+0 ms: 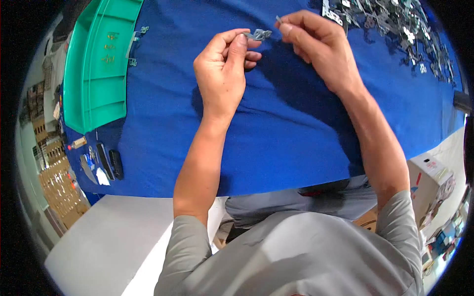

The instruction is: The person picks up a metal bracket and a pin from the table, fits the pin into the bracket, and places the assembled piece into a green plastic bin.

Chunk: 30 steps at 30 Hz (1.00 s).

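My left hand pinches a small stamped metal part between thumb and forefinger, its cut-out end pointing right. To the right of it, my right hand pinches a small thin metal piece at its fingertips; most of that piece is covered by the fingers. A short gap separates the two hands above the blue cloth. At the far right lies a heap of loose metal parts of a similar kind.
A green plastic bin with a few small brass-coloured pieces stands at the left. Beside it lie several metal parts. Dark pen-like tools and a small bottle rest at the lower left. A white box stands below the table's right edge.
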{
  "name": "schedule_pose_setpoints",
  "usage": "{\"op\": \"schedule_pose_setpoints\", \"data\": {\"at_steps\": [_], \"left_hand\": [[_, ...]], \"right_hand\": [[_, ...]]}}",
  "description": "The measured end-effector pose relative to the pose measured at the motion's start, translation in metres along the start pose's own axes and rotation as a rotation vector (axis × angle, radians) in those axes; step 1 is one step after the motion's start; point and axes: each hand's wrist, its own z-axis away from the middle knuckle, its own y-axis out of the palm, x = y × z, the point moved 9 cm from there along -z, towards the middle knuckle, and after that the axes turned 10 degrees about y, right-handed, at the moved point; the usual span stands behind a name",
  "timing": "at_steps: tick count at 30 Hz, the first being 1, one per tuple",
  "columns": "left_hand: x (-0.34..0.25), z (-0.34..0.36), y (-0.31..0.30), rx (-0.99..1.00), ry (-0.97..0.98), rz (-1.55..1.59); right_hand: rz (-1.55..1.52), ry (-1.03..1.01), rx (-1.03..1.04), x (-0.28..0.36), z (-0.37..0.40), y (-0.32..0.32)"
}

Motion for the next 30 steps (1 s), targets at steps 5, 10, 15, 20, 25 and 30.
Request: {"op": "schedule_pose_setpoints", "data": {"at_steps": [5,10,15,20,25,30], "left_hand": [[0.005,0.0,-0.004,-0.039,-0.049,0.026],[0.004,0.0,-0.002,-0.029,-0.042,0.0],[-0.006,0.001,-0.003,-0.022,0.024,-0.105],[-0.025,-0.002,-0.004,-0.026,0.319,-0.277],[-0.043,0.001,0.004,0.02,0.486,-0.367],[-0.048,0.003,0.01,0.067,0.52,-0.426]], "right_hand": [[0.074,-0.105,0.033,-0.002,0.003,0.014],[0.113,-0.098,0.044,-0.002,0.003,0.014],[0.187,-0.147,0.011,-0.003,0.003,0.011],[0.245,-0.077,-0.002,-0.004,0.003,0.009],[-0.079,0.067,0.095,-0.003,0.0,0.01],[-0.129,0.145,0.159,-0.006,-0.002,0.011]]}}
